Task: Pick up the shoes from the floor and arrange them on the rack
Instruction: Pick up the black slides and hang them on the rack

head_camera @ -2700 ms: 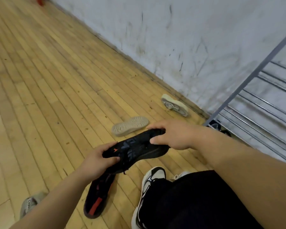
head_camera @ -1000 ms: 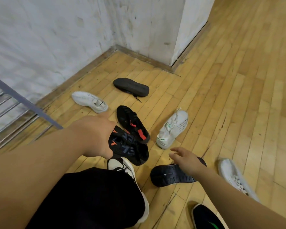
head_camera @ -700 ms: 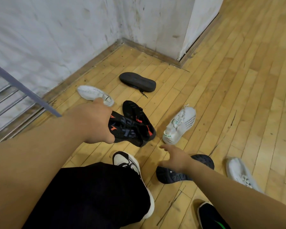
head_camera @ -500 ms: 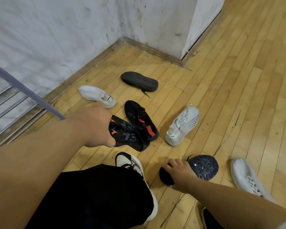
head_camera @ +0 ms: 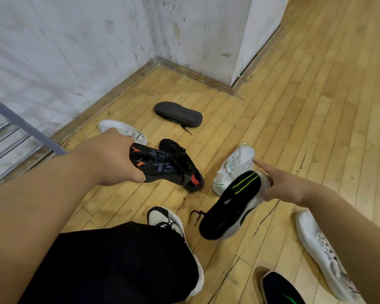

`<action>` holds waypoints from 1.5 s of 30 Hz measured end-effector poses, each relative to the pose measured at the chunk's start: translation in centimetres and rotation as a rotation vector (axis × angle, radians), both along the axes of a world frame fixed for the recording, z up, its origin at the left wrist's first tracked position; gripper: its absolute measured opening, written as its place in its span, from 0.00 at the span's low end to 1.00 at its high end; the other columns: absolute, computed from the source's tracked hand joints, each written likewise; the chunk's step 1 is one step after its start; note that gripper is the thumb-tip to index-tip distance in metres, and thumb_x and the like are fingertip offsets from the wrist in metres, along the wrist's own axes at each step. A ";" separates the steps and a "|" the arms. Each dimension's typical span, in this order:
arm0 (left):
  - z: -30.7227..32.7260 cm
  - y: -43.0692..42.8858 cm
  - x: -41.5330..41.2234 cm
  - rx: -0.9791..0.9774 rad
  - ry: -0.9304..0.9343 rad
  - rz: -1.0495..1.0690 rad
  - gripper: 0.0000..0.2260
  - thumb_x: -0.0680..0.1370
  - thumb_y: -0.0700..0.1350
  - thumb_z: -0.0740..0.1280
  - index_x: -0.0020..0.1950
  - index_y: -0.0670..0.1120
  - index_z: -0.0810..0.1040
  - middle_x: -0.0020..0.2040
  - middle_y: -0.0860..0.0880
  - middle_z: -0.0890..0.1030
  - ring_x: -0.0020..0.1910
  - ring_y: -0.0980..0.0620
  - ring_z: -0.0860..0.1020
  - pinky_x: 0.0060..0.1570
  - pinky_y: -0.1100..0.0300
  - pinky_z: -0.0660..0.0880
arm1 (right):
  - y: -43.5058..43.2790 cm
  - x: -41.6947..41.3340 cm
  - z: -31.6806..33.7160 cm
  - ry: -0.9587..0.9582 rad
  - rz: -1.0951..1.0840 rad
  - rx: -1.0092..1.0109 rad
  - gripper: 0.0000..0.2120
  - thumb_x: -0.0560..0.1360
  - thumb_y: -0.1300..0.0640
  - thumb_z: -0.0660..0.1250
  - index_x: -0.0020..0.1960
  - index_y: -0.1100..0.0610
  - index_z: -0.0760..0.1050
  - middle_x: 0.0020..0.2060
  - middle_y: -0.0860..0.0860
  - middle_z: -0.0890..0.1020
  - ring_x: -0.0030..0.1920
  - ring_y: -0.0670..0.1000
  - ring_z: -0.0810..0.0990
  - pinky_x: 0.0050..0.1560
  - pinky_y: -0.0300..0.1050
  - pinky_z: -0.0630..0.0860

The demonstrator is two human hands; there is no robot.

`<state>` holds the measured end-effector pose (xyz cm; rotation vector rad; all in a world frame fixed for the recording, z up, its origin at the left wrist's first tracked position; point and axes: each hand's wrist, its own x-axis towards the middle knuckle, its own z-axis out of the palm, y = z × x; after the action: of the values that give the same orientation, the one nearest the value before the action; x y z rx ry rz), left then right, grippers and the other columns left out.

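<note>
My left hand grips a black shoe with orange marks by its heel, holding it above the floor. My right hand holds a black shoe with green stripes and a white sole by its heel, lifted off the floor, with the index finger pointing out straight. A matching black and orange shoe lies on the floor just behind the held one. The metal shoe rack stands at the left edge against the wall.
On the wooden floor lie a white shoe with green trim, a white shoe by the wall, an upturned dark shoe, a white shoe at right and a black and green shoe. My own foot wears a white shoe.
I turned from the left of the rack to the corner, the left hand keeping the black and orange shoe. My right hand reached down, took the black and green shoe and lifted it.
</note>
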<state>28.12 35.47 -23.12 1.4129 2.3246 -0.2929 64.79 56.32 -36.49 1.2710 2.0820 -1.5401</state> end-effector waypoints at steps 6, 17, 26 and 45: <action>0.6 -0.2 0.9 0.055 0.002 -0.017 0.28 0.62 0.67 0.73 0.57 0.56 0.77 0.51 0.53 0.70 0.44 0.54 0.76 0.43 0.56 0.77 | -1.8 -3.0 0.0 0.002 -0.025 0.262 0.51 0.70 0.53 0.81 0.81 0.35 0.53 0.81 0.48 0.62 0.76 0.54 0.69 0.62 0.43 0.69; 4.0 1.6 -1.2 0.233 -0.044 0.049 0.25 0.60 0.67 0.74 0.51 0.57 0.76 0.49 0.54 0.74 0.43 0.54 0.78 0.46 0.50 0.79 | 0.2 -16.4 0.9 0.324 0.010 -0.024 0.48 0.71 0.60 0.79 0.80 0.34 0.56 0.75 0.50 0.69 0.60 0.48 0.83 0.64 0.51 0.78; -3.1 3.0 -6.1 0.310 0.009 0.337 0.29 0.68 0.63 0.75 0.64 0.55 0.71 0.55 0.55 0.64 0.47 0.53 0.73 0.40 0.60 0.71 | 8.7 -25.3 -5.8 0.170 -0.279 -0.160 0.37 0.76 0.64 0.70 0.80 0.45 0.63 0.64 0.56 0.76 0.64 0.56 0.77 0.58 0.50 0.79; -12.3 5.5 -9.5 0.511 -0.279 0.682 0.25 0.66 0.59 0.78 0.61 0.61 0.75 0.52 0.58 0.69 0.49 0.56 0.75 0.45 0.58 0.71 | 16.6 -35.9 -14.2 0.340 -0.881 -0.459 0.29 0.82 0.64 0.65 0.80 0.47 0.64 0.71 0.50 0.70 0.71 0.55 0.72 0.66 0.47 0.70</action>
<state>18.61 41.02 -35.46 0.6842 2.5544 0.6858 28.93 72.95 -50.71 1.9424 1.1702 -2.5432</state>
